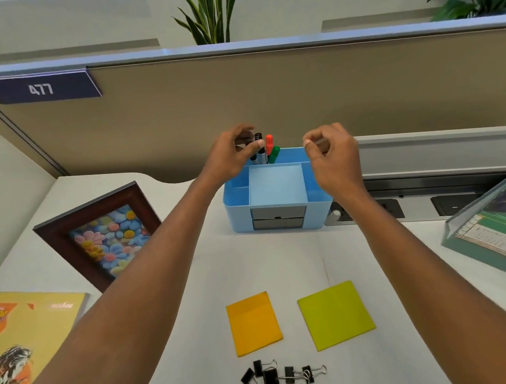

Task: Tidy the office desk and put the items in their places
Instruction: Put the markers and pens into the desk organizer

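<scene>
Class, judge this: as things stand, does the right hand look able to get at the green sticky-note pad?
Probably yes: the green sticky-note pad lies uncovered on the desk, and the right hand appears empty above the organiser.

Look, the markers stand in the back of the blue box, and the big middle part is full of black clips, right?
Not quite. The markers do stand in the back of the blue box, but the head view shows its big middle part empty. The black clips lie on the desk, in front of the orange sticky notes and green sticky notes.
</scene>
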`<action>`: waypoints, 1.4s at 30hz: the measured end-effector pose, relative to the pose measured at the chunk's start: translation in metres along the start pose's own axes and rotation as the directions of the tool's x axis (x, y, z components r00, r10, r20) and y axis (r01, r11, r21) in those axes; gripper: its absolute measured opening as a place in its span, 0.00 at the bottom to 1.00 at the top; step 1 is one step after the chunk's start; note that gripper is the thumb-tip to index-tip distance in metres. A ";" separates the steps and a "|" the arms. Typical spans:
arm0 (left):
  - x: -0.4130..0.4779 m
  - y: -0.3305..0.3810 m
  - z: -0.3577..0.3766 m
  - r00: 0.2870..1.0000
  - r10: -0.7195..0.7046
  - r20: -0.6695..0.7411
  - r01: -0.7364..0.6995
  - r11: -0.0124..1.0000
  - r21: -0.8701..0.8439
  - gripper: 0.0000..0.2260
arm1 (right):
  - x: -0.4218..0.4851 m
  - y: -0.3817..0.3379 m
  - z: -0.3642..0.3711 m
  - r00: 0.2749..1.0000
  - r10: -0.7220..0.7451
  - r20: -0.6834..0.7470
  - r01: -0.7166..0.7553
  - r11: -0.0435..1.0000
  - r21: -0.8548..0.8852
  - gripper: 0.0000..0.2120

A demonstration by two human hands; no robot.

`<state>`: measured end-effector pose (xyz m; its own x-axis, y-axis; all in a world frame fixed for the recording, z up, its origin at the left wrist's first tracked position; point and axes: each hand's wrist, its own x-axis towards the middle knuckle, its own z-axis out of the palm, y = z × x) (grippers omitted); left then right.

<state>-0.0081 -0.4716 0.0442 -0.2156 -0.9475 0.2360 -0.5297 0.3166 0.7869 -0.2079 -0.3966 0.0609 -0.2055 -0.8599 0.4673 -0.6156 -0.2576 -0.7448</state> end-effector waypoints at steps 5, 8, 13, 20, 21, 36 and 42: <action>-0.005 0.000 -0.005 1.000 -0.014 -0.025 0.013 0.999 -0.032 0.19 | -0.037 -0.012 -0.042 0.997 0.076 -0.024 -0.075 0.994 0.074 0.04; -0.009 -0.002 -0.006 0.999 -0.026 -0.039 0.026 1.000 0.002 0.21 | -0.064 -0.020 -0.064 0.991 0.131 -0.002 -0.130 0.985 0.115 0.04; -0.015 0.001 -0.004 0.997 -0.056 -0.055 0.057 0.998 0.025 0.21 | -0.100 -0.025 -0.087 0.982 0.180 0.061 -0.186 0.974 0.127 0.07; -0.030 0.005 -0.007 0.988 -0.036 -0.148 0.052 0.993 0.105 0.19 | -0.169 -0.031 -0.097 0.874 0.242 0.422 -0.282 0.959 0.034 0.04; -0.036 0.011 -0.008 0.986 -0.004 -0.166 0.025 0.992 0.123 0.18 | -0.183 -0.030 -0.099 0.821 0.248 0.513 -0.284 0.959 -0.009 0.04; -0.382 0.089 0.007 0.983 0.026 0.183 -0.019 0.999 -0.039 0.06 | -0.305 -0.025 -0.132 0.602 0.294 0.742 0.126 0.883 -0.452 0.13; -0.470 0.107 0.021 0.925 0.056 0.375 -0.137 0.972 0.193 0.08 | -0.314 -0.021 -0.139 0.659 0.225 0.718 0.097 0.921 -0.377 0.11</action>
<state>0.0197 0.0090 0.0059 -0.5373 -0.8420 0.0486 -0.6431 0.4463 0.6223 -0.2359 -0.0601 -0.0043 0.2724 -0.9408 -0.2016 -0.8740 -0.1543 -0.4607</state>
